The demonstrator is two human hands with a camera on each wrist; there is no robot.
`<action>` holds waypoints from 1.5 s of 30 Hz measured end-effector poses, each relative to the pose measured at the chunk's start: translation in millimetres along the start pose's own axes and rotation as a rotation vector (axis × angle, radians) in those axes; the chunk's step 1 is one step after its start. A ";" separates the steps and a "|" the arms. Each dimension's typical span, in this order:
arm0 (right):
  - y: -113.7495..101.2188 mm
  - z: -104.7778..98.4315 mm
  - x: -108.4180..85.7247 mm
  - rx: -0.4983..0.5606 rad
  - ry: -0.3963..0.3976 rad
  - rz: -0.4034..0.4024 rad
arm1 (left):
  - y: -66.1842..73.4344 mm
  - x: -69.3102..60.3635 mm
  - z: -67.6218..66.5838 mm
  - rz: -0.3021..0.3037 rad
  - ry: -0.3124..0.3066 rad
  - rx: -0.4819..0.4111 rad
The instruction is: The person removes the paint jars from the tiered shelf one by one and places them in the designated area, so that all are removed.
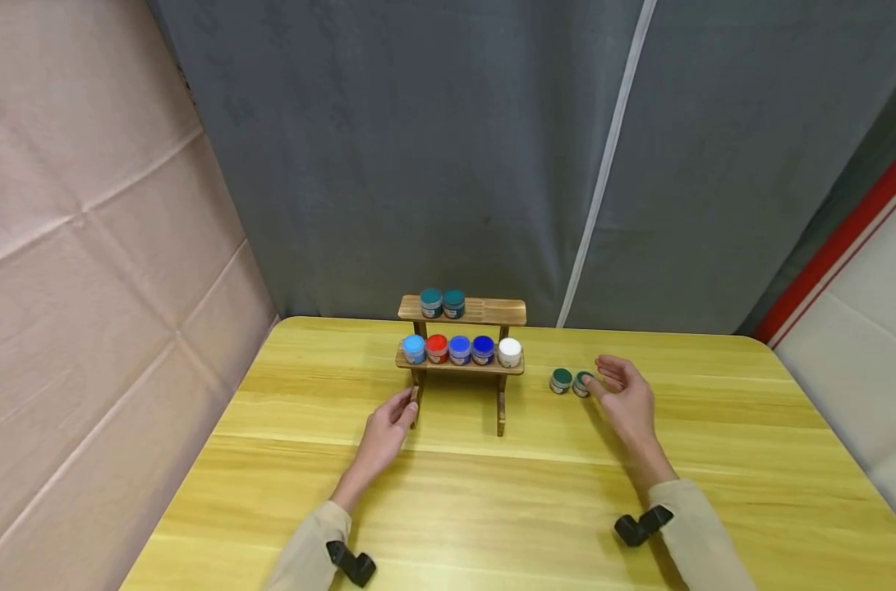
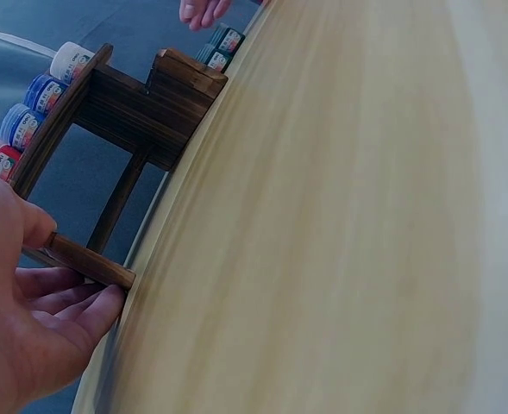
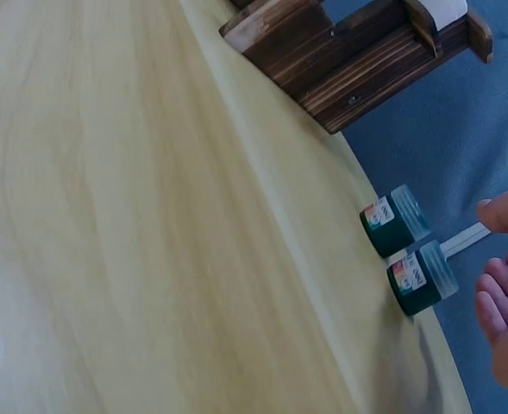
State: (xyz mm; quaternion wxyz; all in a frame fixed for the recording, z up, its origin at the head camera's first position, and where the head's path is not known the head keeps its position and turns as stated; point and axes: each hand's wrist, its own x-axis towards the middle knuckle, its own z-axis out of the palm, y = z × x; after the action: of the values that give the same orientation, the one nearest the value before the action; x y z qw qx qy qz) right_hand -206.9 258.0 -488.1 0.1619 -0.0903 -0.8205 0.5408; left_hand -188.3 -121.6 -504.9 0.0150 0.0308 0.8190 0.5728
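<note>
A two-tier wooden stand (image 1: 498,311) bears several small paint jars. My left hand (image 1: 383,428) pinches the front of its left foot (image 2: 90,260) between thumb and fingers. Two dark teal jars (image 1: 431,304) sit on the left of the upper shelf. Along the lower shelf stand a light blue jar (image 1: 414,350), a red jar (image 1: 437,349), two darker blue jars (image 1: 460,350) and a white jar (image 1: 510,353). Right of the stand, two dark green jars (image 3: 421,278) stand side by side on the table. Beside and above them hovers my right hand (image 1: 627,408), fingers loosely bent, apart from the jars.
The yellow wood-grain table (image 1: 448,509) reaches a grey curtain (image 1: 418,148) behind the stand. Pale cloth walls (image 1: 85,328) close off the left side, with another pale panel (image 1: 876,328) at the right. A black wrist camera (image 1: 643,525) sits on each sleeve.
</note>
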 end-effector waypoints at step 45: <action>-71.4 11.3 -17.4 0.219 -0.083 -0.052 | 0.0 0.6 2.2 -0.008 -0.003 -0.022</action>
State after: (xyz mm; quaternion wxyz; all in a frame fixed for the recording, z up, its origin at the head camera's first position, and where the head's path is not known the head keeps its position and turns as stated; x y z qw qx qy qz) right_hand -192.9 214.2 -429.6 0.1507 -0.0286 -0.7644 0.6262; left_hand -188.8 -119.5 -505.6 0.0190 0.0283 0.8128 0.5815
